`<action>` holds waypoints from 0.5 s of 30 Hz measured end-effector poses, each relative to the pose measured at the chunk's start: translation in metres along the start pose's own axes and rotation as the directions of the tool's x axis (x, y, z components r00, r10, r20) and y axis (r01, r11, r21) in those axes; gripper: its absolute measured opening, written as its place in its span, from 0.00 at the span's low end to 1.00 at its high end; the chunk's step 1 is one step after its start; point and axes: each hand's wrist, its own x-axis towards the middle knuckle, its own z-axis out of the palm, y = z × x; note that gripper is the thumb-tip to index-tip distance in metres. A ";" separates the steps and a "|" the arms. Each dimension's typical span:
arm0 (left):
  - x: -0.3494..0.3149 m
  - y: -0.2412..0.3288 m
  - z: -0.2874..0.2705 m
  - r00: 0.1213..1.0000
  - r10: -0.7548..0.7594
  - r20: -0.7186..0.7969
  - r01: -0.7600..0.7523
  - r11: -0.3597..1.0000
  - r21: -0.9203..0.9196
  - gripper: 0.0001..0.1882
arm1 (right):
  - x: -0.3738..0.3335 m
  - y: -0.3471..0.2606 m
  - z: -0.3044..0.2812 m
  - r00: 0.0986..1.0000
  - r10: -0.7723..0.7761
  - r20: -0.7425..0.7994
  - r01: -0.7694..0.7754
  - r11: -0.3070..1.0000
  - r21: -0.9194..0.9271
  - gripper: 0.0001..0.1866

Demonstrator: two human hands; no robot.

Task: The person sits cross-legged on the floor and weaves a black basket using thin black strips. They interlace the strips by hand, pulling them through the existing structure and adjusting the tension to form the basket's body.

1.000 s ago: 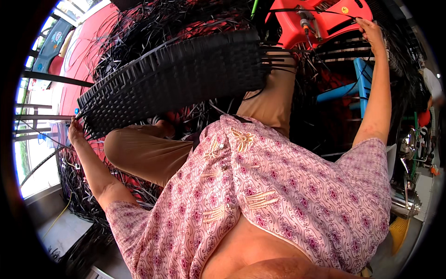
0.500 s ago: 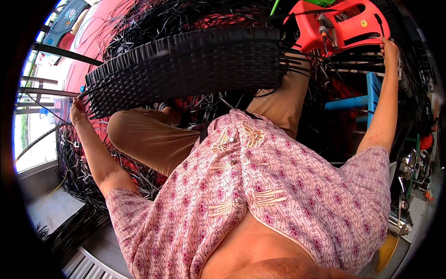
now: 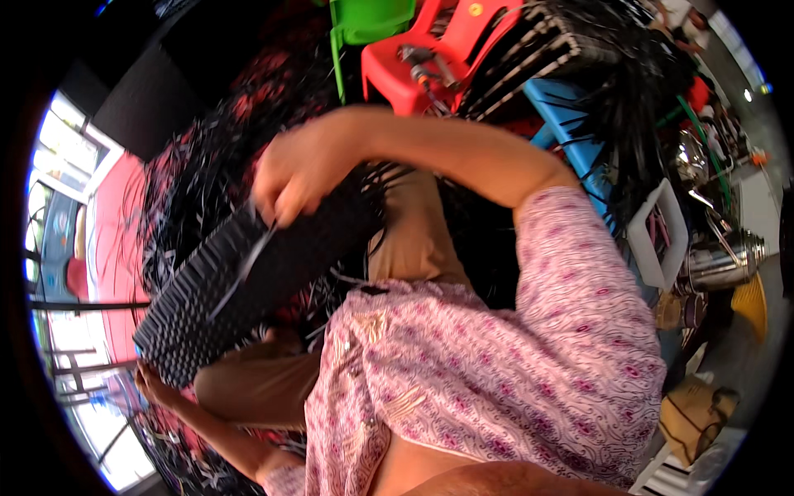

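Observation:
A black woven panel (image 3: pixel 198 302) of flat plastic strips lies slantwise across my lap, its left end lower. My left hand (image 3: pixel 153 385) is closed at that end, fingers at the panel's edge. My right hand (image 3: pixel 296 175) is above the panel's upper part, blurred by motion, the arm reaching across from the right. From its pinched fingers a thin shiny strip (image 3: pixel 254 263) slants down over the weave. It looks like a weaving strip, but the blur hides its exact kind. Loose strip ends stick out at the panel's right end.
A red plastic chair (image 3: pixel 397 68) with a power tool (image 3: pixel 423 68) on its seat stands ahead, beside a green chair (image 3: pixel 368 23). To the right are a blue stool (image 3: pixel 571 116), a white-rimmed container (image 3: pixel 666 236) and a metal pot (image 3: pixel 728 258). Loose black strips (image 3: pixel 194 174) cover the red ground.
My right hand has swung from beside the red chair at far right to above the panel. The view has turned right, and the panel now appears more steeply tilted.

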 end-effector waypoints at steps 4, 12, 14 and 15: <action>-0.008 0.004 0.003 0.977 -0.211 0.002 0.211 0.975 0.069 0.15 | 0.040 -0.016 0.017 0.980 -0.068 0.189 0.090 0.990 -0.108 0.13; -0.013 -0.012 0.004 0.997 -0.075 -0.005 0.075 0.981 0.178 0.11 | -0.261 0.131 -0.210 0.319 0.178 -0.931 0.088 0.972 0.216 0.04; -0.009 -0.020 0.002 0.993 -0.115 0.029 0.108 0.978 0.180 0.16 | -0.410 0.174 -0.220 -0.116 0.365 -0.924 0.233 0.914 0.332 0.04; -0.006 -0.025 0.002 0.992 -0.118 0.049 0.107 0.977 0.184 0.14 | -0.472 0.193 -0.215 -0.284 0.435 -0.855 0.315 0.884 0.345 0.05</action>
